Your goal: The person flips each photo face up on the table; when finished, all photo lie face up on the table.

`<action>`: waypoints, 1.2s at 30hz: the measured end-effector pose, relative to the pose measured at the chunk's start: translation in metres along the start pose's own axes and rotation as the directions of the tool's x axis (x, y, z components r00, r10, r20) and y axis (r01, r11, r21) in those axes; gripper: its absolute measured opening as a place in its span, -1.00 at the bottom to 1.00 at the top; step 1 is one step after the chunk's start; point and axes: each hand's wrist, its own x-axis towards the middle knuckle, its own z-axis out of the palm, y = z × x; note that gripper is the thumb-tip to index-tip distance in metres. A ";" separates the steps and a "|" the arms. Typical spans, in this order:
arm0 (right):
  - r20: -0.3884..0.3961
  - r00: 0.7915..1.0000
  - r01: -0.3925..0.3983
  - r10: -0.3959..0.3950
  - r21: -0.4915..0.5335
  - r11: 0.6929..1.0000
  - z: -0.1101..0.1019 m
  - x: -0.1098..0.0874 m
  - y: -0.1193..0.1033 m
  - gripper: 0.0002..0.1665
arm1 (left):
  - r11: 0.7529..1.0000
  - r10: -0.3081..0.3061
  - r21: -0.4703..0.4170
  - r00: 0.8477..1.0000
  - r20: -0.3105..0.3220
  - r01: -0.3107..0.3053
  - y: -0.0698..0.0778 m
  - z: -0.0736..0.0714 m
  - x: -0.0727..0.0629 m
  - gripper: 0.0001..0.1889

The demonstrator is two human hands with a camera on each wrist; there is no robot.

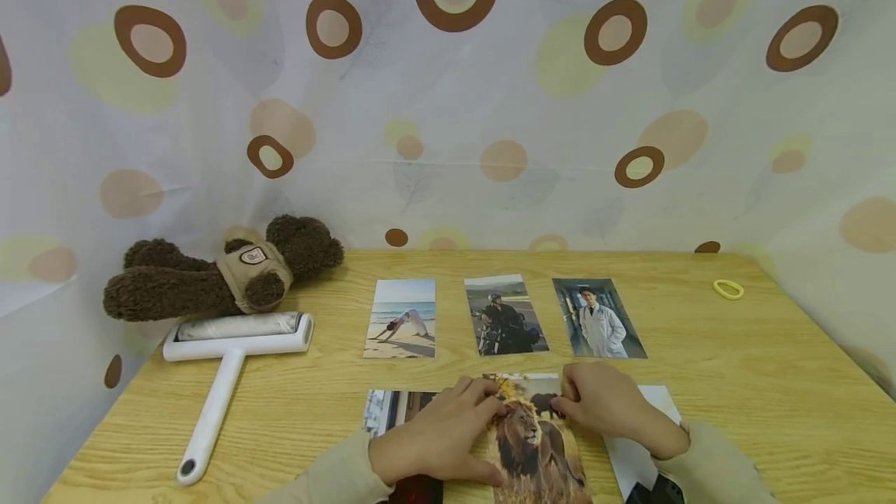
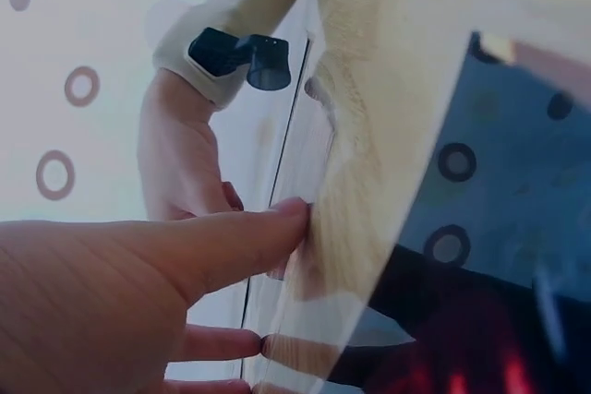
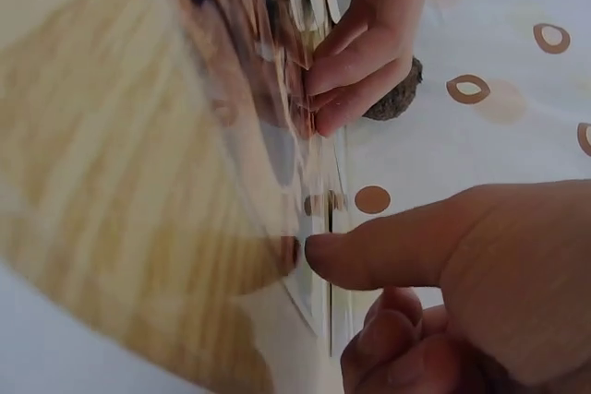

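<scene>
A glossy photo of a lion (image 1: 532,449) lies on the table in front of me, with dark animals behind the lion. My left hand (image 1: 448,430) rests along its left side, fingers extended, fingertips on its upper left part and thumb lower down. At the upper right part, my right hand (image 1: 609,403) touches the photo with an extended thumb; its other fingers are loosely curled. Beneath the left hand is a dark photo (image 1: 423,488) with red in it, partly hidden. A white card (image 1: 656,393) lies partly under the right forearm.
Behind the hands, a row holds a beach yoga photo (image 1: 402,321), a motorcyclist photo (image 1: 505,317) and a photo of a person in a white coat (image 1: 600,319). At left are a brown teddy bear (image 1: 231,271) and a white lint roller (image 1: 224,379). A yellow ring (image 1: 728,289) lies far right.
</scene>
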 end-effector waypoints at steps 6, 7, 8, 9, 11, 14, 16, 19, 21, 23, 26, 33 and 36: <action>0.034 0.999 0.029 -0.031 0.036 0.999 -0.016 -0.001 0.004 -0.61 | 0.997 -0.057 -0.046 0.998 0.001 0.057 0.002 -0.002 0.001 -0.33; 0.043 0.998 0.034 -0.036 0.038 0.999 -0.020 -0.002 0.005 -0.62 | 0.996 -0.062 -0.059 0.998 -0.007 0.061 0.002 -0.002 0.001 -0.35; 0.053 0.997 0.045 -0.047 0.041 0.998 -0.024 -0.002 0.006 -0.64 | 0.995 -0.063 -0.075 0.998 -0.016 0.062 0.002 -0.003 0.002 -0.39; 0.063 0.997 0.050 -0.052 0.043 0.998 -0.028 -0.003 0.007 -0.65 | 0.995 -0.057 -0.088 0.998 -0.025 0.055 0.002 -0.003 0.003 -0.41; 0.083 0.995 0.059 -0.063 0.047 0.997 -0.035 -0.005 0.011 -0.69 | 0.994 -0.030 -0.110 0.998 -0.052 0.024 0.002 -0.003 0.005 -0.48; 0.100 0.992 0.072 -0.078 0.062 0.995 -0.043 -0.009 0.019 -0.73 | 0.990 0.022 -0.137 0.997 -0.080 -0.033 0.004 -0.004 0.013 -0.53; 0.111 0.991 0.070 -0.078 0.078 0.995 -0.047 -0.012 0.024 -0.74 | 0.987 0.062 -0.143 0.994 -0.090 -0.074 0.008 -0.006 0.022 -0.55; 0.122 0.990 0.061 -0.072 0.088 0.994 -0.051 -0.018 0.030 -0.75 | 0.983 0.111 -0.140 0.991 -0.079 -0.121 0.017 -0.011 0.037 -0.54; 0.123 0.991 0.052 -0.062 0.082 0.995 -0.054 -0.022 0.034 -0.74 | 0.980 0.143 -0.128 0.988 -0.062 -0.150 0.024 -0.012 0.046 -0.56; 0.118 0.992 0.046 -0.054 0.070 0.997 -0.057 -0.027 0.039 -0.73 | 0.981 0.160 -0.107 0.987 -0.032 -0.162 0.031 -0.012 0.055 -0.55; 0.110 0.994 0.012 -0.019 0.061 0.998 -0.060 -0.036 0.048 -0.69 | 0.982 0.175 -0.070 0.984 0.020 -0.173 0.042 -0.010 0.069 -0.54; 0.101 0.994 -0.047 0.046 0.015 0.999 -0.064 -0.051 0.071 -0.55 | 0.979 0.205 -0.029 0.972 0.115 -0.203 0.059 -0.007 0.097 -0.48; 0.088 0.995 -0.046 0.046 -0.012 0.999 -0.067 -0.055 0.079 -0.48 | 0.979 0.202 -0.027 0.971 0.129 -0.200 0.064 -0.008 0.109 -0.46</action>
